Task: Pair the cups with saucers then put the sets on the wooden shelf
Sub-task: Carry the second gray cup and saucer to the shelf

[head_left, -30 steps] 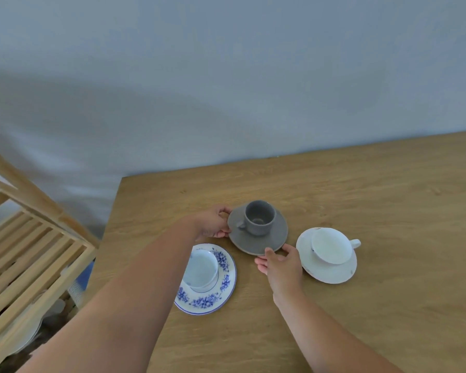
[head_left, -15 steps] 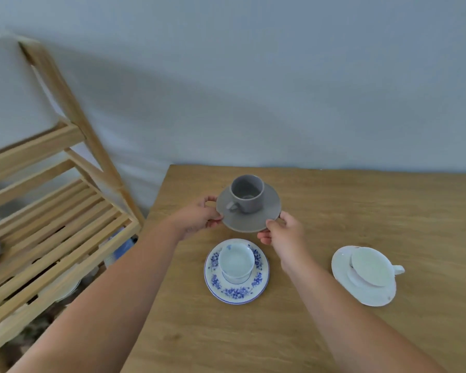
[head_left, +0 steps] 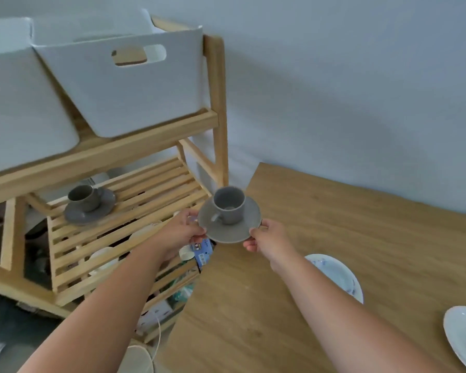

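The wooden shelf [head_left: 135, 200] stands left of the table [head_left: 334, 265], its slatted middle tier bare to the right of a grey cup-and-saucer set [head_left: 89, 205]; white bins [head_left: 124, 84] fill the tier above. Your grey saucer [head_left: 229, 230] hangs in the air over the table's left corner, beside the shelf's front post. Your left hand [head_left: 180, 232] pinches its left rim, your right hand [head_left: 267, 238] its right rim. The grey cup [head_left: 229, 204] sits upright on it.
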Available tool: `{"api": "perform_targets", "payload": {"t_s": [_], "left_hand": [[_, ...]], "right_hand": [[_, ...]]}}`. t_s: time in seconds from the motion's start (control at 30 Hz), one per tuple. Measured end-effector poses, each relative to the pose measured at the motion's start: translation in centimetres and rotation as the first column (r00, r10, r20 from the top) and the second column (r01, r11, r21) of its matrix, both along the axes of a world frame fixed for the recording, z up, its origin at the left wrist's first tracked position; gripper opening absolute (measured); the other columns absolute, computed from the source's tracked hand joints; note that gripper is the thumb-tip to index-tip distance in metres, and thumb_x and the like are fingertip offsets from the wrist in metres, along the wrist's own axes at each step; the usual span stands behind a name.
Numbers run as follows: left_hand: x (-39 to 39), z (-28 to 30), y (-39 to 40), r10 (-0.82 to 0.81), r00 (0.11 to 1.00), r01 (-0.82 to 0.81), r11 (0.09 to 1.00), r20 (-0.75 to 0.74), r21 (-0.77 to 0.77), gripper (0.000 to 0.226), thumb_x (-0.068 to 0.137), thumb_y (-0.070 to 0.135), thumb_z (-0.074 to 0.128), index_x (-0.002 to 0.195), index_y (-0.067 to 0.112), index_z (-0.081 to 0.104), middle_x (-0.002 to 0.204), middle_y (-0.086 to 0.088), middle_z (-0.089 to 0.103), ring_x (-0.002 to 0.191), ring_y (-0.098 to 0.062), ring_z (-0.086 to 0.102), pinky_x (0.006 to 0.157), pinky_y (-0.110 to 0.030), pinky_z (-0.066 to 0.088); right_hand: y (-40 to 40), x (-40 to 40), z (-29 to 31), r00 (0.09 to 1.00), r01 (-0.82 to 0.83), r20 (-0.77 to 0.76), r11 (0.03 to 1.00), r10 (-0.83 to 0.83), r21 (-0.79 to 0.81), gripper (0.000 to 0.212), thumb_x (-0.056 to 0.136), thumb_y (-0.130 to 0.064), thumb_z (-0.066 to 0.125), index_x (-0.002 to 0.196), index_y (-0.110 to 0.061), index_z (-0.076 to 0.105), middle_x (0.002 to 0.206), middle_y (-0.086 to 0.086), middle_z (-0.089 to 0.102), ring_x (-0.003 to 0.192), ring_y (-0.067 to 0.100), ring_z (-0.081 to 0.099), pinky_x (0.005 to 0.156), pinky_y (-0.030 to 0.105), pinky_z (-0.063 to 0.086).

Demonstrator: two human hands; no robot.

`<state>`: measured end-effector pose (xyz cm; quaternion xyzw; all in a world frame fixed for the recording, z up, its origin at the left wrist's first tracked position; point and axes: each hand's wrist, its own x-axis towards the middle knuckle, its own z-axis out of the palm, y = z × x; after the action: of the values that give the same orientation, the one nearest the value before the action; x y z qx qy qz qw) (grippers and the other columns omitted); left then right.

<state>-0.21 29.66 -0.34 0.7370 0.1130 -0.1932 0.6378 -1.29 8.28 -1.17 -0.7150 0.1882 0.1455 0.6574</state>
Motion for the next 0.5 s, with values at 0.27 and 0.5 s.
{"api": "perform_targets", "payload": {"t_s": [0.27,0.5], "left_hand": [[0.9,-3.4,9.2,0.261,0.964,-0.259,0.965,-0.049,0.044,0.041,0.090,-0.011,0.058,0.126,0.003,0.045,0.086,-0.022,0.064,0.079,-0.028,0.063,0.069,-0.030,0.053],[5.3,-6.3,15.0,0.315,0.939,-0.311,0.949,-0.136,0.053,0.045,0.088,-0.010,0.060,0.128,0.007,0.049,0.112,-0.022,0.067,0.099,-0.030,0.070,0.093,-0.040,0.056]], "right_hand": [[10.1,5.3,-2.1,0.985,-0.169,-0.040,0.983,0.167,-0.072,0.032,0.096,-0.001,0.049,0.127,-0.004,0.051,0.073,0.015,0.064,0.056,0.019,0.059,0.062,0.030,0.058],[15.9,10.0,-4.0,0.970,-0.236,-0.081,0.966,0.229,-0.106,0.025,0.092,0.004,0.049,0.107,-0.016,0.053,0.090,0.023,0.070,0.064,0.023,0.063,0.075,0.040,0.060]]}}
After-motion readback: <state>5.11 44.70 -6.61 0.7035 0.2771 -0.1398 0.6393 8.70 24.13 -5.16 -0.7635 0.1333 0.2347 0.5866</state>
